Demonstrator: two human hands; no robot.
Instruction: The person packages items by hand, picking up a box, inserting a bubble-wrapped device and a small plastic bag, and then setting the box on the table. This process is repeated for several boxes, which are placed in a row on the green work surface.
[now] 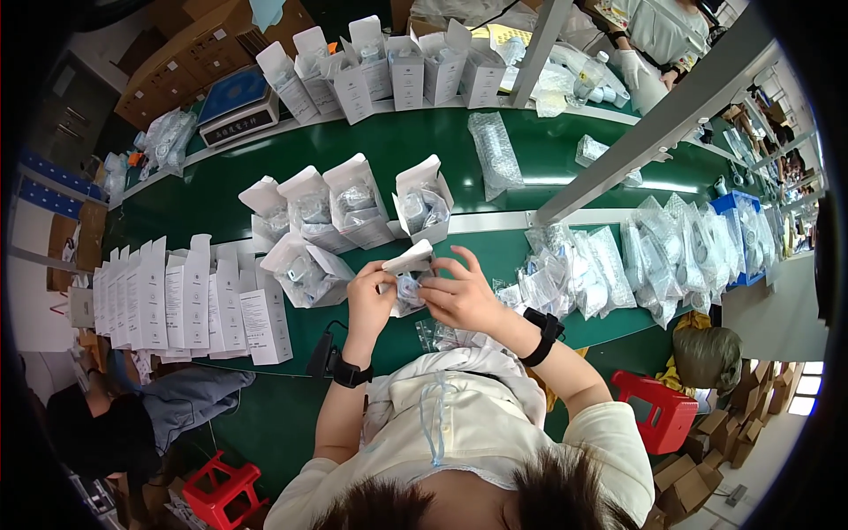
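In front of my body, both hands are at a small open white carton with its flap raised. My left hand is closed on the carton's left side. My right hand has curled fingers at the opening, against a pale blue-white bagged item; one finger is lifted. My fingers hide much of the carton. Just beyond stands another open carton with a plastic-wrapped item inside. Near my left hand is a further filled carton.
Upright white cartons line the left. Bubble-wrapped items and a blue bin lie right. A slanting metal post rises at right. More open cartons stand behind the green belt. A gloved person works far right.
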